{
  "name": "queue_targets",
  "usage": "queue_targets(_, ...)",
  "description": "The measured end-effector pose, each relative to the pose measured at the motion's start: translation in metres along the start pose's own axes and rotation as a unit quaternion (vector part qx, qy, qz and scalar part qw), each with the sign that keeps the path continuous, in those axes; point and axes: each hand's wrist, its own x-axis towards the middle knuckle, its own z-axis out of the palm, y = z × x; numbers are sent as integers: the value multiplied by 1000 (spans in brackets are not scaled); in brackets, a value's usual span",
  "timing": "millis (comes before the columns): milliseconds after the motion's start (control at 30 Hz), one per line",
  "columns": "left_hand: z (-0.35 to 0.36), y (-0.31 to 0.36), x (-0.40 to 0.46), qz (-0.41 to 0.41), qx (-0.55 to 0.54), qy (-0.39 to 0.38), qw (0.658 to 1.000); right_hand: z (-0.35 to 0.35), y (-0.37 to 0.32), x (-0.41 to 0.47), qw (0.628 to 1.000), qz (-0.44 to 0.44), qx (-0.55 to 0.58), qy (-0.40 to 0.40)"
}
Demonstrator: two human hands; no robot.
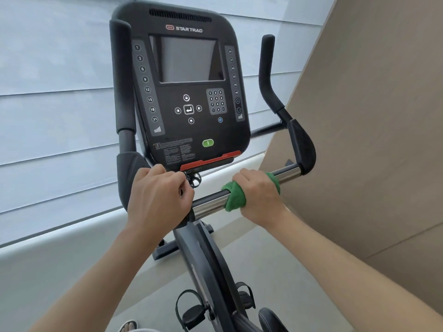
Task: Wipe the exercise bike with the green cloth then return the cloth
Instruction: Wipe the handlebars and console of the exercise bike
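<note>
The black exercise bike (206,255) stands in front of me, its console (187,92) with a dark screen facing up. A chrome handlebar (211,202) runs across below the console. My right hand (259,195) is closed around this bar with the green cloth (236,196) wrapped between palm and metal. My left hand (159,197) grips the left part of the same handlebar, near the centre post, and hides it there.
Upright black padded grips (268,73) rise on both sides of the console. A window with pale blinds (60,116) fills the left. A beige wall (371,116) stands close on the right. Pedals with straps (191,312) and the seat's front edge (271,319) lie below.
</note>
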Motion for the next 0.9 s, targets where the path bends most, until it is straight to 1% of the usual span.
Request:
queue_targets(167,-3,0,0,1,-15,-13,1000,-11,-15,-16,997,-18,56,-40)
queue_targets(233,-3,1,0,-4,-27,-7,1000,-13,-32,-18,994,-38,92,-53)
queue_targets(300,-3,-1,-2,-21,-61,15,998,-13,-50,-12,989,-63,114,-73)
queue_targets(400,-5,-6,-3,-66,-162,61,983,-11,-75,6,987,-99,85,-91)
queue_targets(467,-5,-6,-3,-70,-175,68,980,-12,-83,21,988,-113,32,-98)
queue_targets(500,-5,-6,-3,-68,-165,65,982,-13,-85,29,986,-111,10,-125)
queue_targets(567,-4,-5,-3,-65,-140,53,987,-17,-85,47,970,-96,-14,-225)
queue_targets(667,-2,-6,-3,-61,-121,46,990,-25,-83,78,918,-70,16,-389)
queue_targets(700,-2,-6,-4,-61,-121,48,990,-26,-83,86,899,-55,33,-433)
queue_targets(733,-3,-6,-4,-62,-121,50,989,-27,-82,90,888,-49,42,-455)
queue_targets(767,-3,-5,-4,-62,-121,51,989,-25,-82,90,889,-55,40,-452)
queue_targets(800,-2,-5,-3,-61,-119,51,990,-24,-82,86,901,-66,33,-427)
queue_targets(833,-2,-4,-4,-61,-117,50,990,-21,-82,77,921,-78,22,-380)
queue_targets(900,-1,-5,-4,-62,-112,48,991,-9,-82,50,966,-92,0,-240)
